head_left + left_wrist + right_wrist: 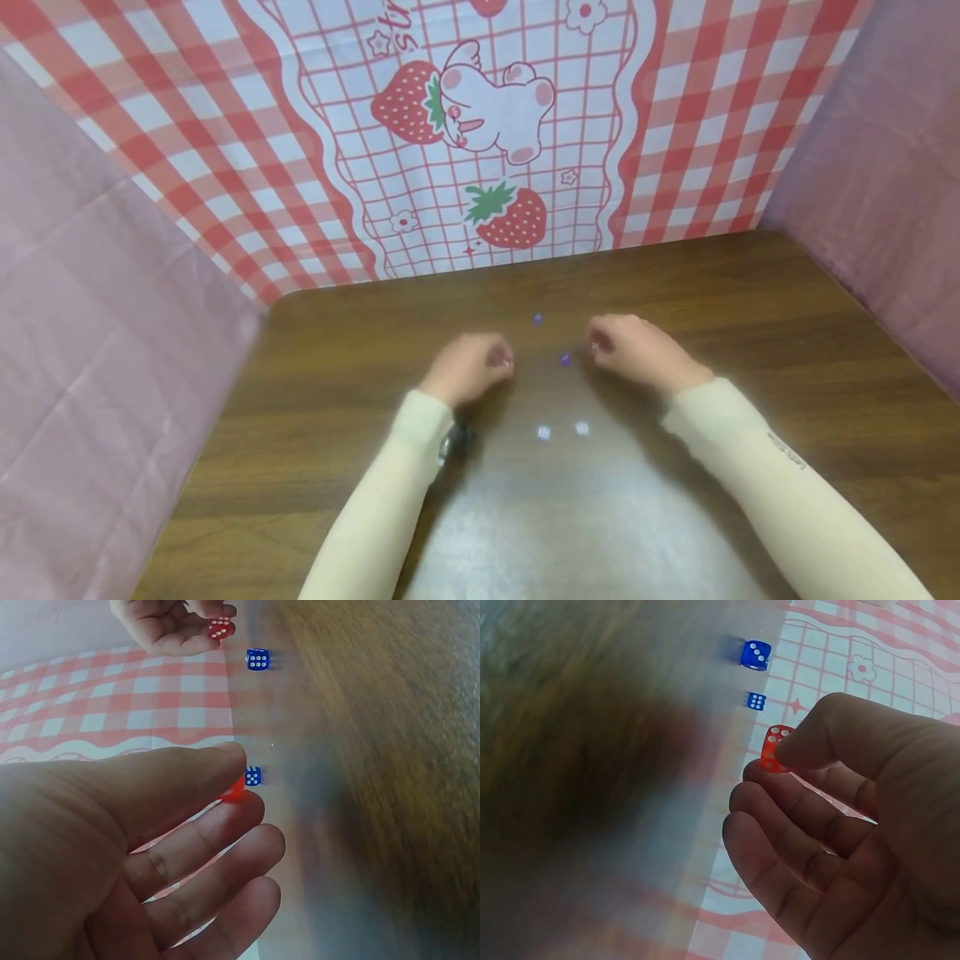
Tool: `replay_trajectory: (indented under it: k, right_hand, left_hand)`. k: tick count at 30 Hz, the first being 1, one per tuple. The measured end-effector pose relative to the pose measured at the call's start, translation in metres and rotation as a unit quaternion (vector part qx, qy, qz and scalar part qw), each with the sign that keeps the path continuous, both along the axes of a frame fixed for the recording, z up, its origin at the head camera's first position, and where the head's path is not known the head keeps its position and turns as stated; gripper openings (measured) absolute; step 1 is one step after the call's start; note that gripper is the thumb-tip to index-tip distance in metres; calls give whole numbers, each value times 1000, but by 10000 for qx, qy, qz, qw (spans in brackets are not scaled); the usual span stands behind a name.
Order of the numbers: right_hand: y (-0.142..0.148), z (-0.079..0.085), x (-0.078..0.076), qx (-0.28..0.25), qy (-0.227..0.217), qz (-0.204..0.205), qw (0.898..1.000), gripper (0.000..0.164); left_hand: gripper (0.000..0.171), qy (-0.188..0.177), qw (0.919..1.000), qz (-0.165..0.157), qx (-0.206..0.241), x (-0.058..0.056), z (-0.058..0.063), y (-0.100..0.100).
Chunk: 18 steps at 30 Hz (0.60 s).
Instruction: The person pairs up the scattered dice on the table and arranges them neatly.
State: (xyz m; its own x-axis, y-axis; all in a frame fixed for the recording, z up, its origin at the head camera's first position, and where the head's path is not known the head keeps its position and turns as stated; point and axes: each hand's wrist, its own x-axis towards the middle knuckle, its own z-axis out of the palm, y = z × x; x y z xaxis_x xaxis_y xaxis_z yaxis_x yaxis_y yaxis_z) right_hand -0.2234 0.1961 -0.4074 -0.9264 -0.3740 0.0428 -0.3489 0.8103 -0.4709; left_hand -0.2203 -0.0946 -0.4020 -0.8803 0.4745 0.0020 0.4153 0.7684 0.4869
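Between thumb and forefinger, my left hand pinches a red die, mostly covered by the fingertips in the left wrist view. My right hand likewise pinches a red die with white pips. The two hands face each other, raised over the wooden table. In the gap between them, nearer the right hand, lies a blue die. Another blue die sits farther back. Closer to my body, a whitish die and a second whitish die lie side by side.
The brown wooden table ends at a red-and-white checked cloth hanging behind it. Pink fabric closes off the left side, and more pink fabric the right. A small dark device is at the left wrist.
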Motion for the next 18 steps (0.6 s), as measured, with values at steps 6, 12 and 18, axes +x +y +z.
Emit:
replay_trajectory:
  k: [6,12,18]
  right_hand:
    - [2,3,0,-8,-38,-56,10000,21]
    - [2,5,0,37,-118,-115,9999,22]
    - [1,6,0,125,-90,-136,9998,21]
  left_hand:
    - [15,36,10000,-19,-21,-1,2,1]
    - [17,43,10000,14,-29,-1,4,1]
    - [18,17,10000,66,52,0,5,0]
